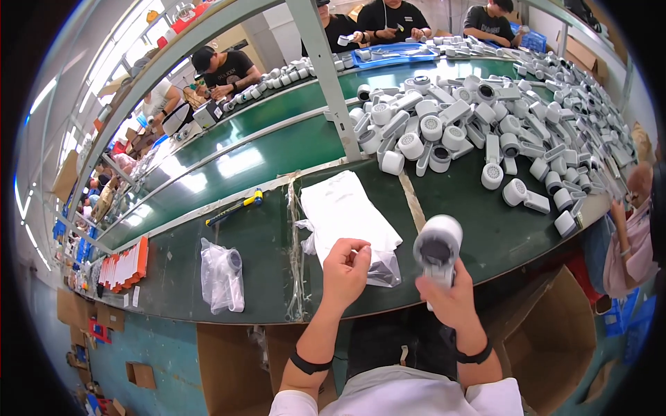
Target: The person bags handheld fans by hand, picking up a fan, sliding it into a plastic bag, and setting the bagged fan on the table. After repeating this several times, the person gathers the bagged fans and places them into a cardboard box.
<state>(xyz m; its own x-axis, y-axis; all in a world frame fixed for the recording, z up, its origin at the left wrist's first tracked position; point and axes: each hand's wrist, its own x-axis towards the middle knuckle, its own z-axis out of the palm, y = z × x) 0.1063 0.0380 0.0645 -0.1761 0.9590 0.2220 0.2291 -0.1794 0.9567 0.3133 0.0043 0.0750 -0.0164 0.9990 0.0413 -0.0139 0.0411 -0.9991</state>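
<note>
My right hand (447, 295) is wrapped round the grey handle of a white handheld fan (438, 239), its round head pointing up and away from me. My left hand (345, 274) is closed, thumb against curled fingers, over the near part of a stack of white plastic bags (347, 204). Whether a bag edge is pinched there I cannot make out. Clear film (383, 269) shows at the stack's near edge. Farther left, a fan in a clear bag (222, 277) lies on the dark green table (267, 243).
A big heap of similar fans (451, 125) covers the table's right side. A yellow-and-black tool (236, 206) and orange-white boxes (125, 265) lie left. A metal post (329, 83) rises beyond the bags, before a green conveyor (277, 142). Open cardboard boxes (548, 340) stand below. Several people work opposite.
</note>
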